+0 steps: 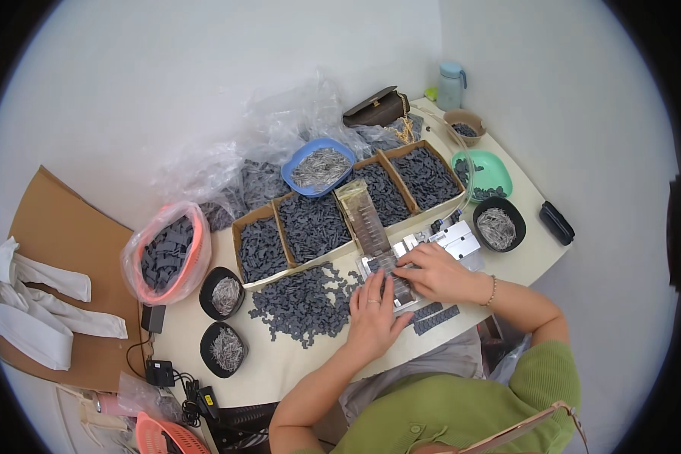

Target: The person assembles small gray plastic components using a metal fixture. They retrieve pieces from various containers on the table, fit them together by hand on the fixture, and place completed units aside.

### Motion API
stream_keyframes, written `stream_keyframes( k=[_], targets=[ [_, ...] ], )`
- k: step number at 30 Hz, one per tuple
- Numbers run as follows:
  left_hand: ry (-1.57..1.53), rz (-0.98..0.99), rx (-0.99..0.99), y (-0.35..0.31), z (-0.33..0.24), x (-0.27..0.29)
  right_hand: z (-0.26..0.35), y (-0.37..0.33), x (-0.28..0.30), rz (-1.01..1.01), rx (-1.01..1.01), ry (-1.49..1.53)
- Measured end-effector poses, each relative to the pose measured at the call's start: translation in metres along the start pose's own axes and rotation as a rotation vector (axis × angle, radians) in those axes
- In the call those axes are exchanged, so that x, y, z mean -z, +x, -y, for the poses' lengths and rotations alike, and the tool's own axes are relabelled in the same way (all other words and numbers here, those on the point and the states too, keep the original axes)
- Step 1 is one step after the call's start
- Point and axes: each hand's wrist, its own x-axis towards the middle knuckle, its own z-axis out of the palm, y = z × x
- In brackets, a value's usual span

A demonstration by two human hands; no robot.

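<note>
A metal jig with a clear ridged strip running up from it lies at the table's near right. My left hand rests at the jig's left near edge, fingers stretched out and spread, nothing visible in it. From the right, my right hand reaches over the jig with bent, closed fingers. Its fingertips touch the jig's surface; whatever they pinch is too small to make out. Joined dark grey pieces lie in rows just below the jig. Left of my left hand spreads a heap of small dark grey parts.
Behind the jig stands a divided cardboard box of grey parts, with a blue tray of metal pins on it. Black bowls of pins, a green bowl and a pink basket stand around. Cables hang at left.
</note>
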Motion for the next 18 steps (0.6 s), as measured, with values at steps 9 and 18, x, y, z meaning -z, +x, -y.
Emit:
stream_keyframes(
  k=[9,18],
  targets=[
    [0.007,-0.051,0.064,0.004,0.013,0.014,-0.013,0.028,-0.010,0.201,-0.056,0.000],
    [0.037,-0.041,0.050,0.003,0.012,0.015,-0.015,0.043,-0.008,0.350,0.014,-0.055]
  ],
)
